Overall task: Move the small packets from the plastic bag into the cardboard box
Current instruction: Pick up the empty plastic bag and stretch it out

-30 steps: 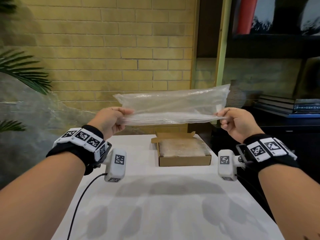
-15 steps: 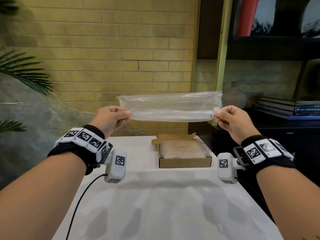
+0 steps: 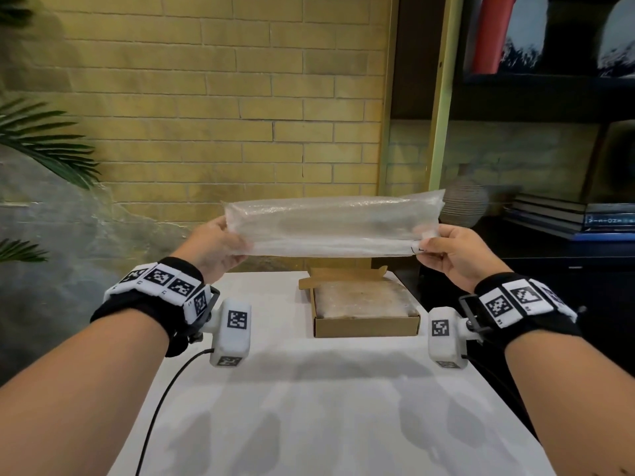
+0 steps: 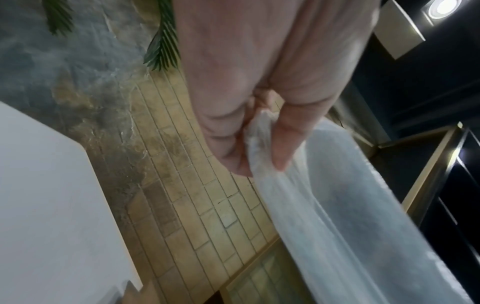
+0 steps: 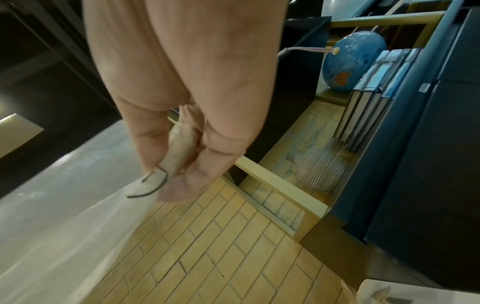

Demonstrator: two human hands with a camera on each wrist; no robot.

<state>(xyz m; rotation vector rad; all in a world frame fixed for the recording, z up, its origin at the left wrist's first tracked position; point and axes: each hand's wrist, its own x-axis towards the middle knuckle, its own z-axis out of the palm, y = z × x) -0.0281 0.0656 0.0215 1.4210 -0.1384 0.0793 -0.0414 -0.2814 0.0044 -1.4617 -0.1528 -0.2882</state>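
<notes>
Head view: I hold the plastic bag stretched flat and level in the air, above and behind the cardboard box. My left hand pinches the bag's left end; in the left wrist view the fingers and thumb are curled onto a bunched corner of the film. My right hand pinches the right end likewise, and the right wrist view shows its fingers closed on a corner that bears a thin black mark. The bag looks clear and flat; I cannot tell whether any packet lies inside it. The box stands open on the white bench, flaps turned outward, and is filled to near its rim with a pale, plastic-wrapped layer; single packets cannot be made out in it. Behind the bench runs a yellow brick wall; a ribbed vase and stacked books sit on dark shelving at right.
</notes>
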